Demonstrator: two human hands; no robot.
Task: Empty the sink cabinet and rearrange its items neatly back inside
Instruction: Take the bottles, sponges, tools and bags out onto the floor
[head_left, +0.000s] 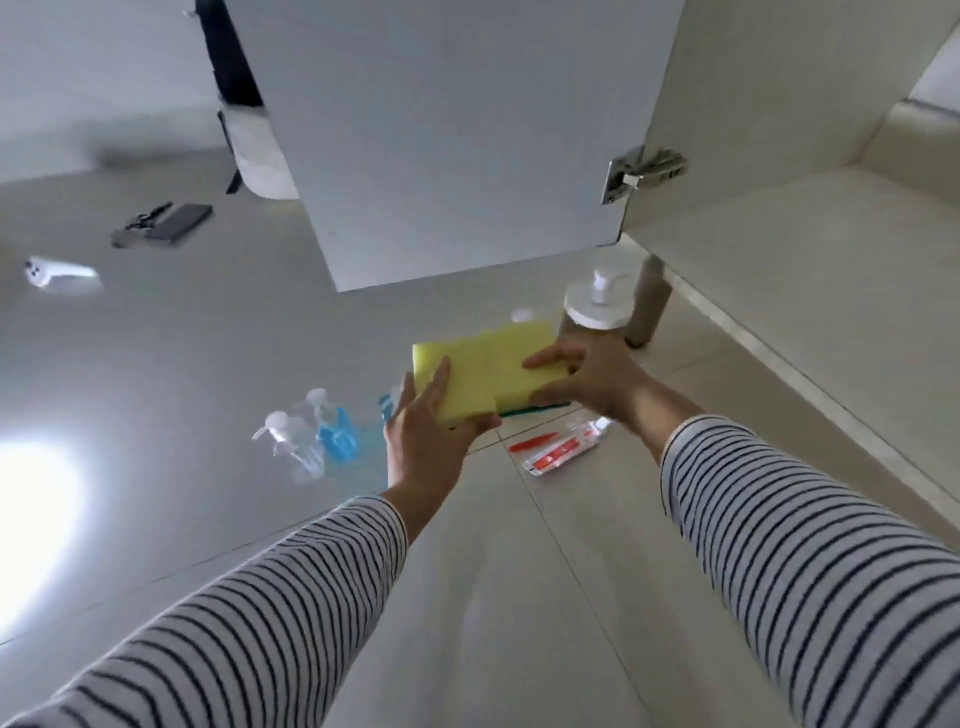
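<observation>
Above the floor (519, 571), in front of the open cabinet door (441, 130), we see both hands gripping a stack of yellow sponges (483, 371): the left hand (421, 431) curls around its near corner, the right hand (587, 376) around its far side. The stack seems loose, perhaps several pieces. If one hand releases early, they may slide apart onto the toothpaste tube (563, 447).

On the floor (519, 597), pump bottles (306, 436) stood left of the sponges (483, 379); a tube (563, 447) lay right; a dispenser (597, 306), perhaps, stood behind, beside the cabinet's (779, 260) front edge.
</observation>
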